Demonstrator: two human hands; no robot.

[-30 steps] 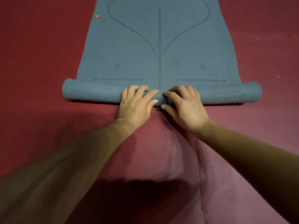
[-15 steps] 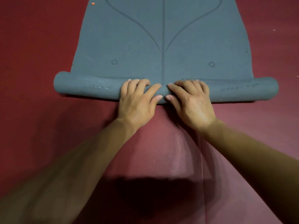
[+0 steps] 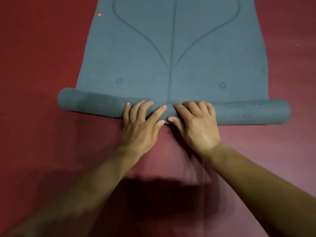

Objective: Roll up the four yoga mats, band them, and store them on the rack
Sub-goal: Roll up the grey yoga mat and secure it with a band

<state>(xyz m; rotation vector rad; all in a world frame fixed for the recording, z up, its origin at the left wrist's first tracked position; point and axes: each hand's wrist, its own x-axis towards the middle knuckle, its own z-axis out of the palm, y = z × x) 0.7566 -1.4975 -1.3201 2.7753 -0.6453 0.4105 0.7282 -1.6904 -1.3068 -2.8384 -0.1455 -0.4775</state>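
A grey-blue yoga mat point(image 3: 172, 48) with curved alignment lines lies flat on the floor and runs away from me. Its near end is curled into a thin roll point(image 3: 90, 104) that spans the mat's full width. My left hand point(image 3: 142, 124) presses on the roll's middle, fingers spread over the top, thumb at the near side. My right hand point(image 3: 195, 122) does the same right beside it, the two index fingers almost touching. No other mats, bands or rack are in view.
The floor is dark red point(image 3: 37, 65). A lighter red textured mat surface point(image 3: 167, 159) lies under my forearms. A small orange speck point(image 3: 99, 14) sits on the floor left of the grey mat.
The roll has moved forward along the mat and grown slightly thicker, and both hands have moved with it. The straight lines printed near the roll are now covered.
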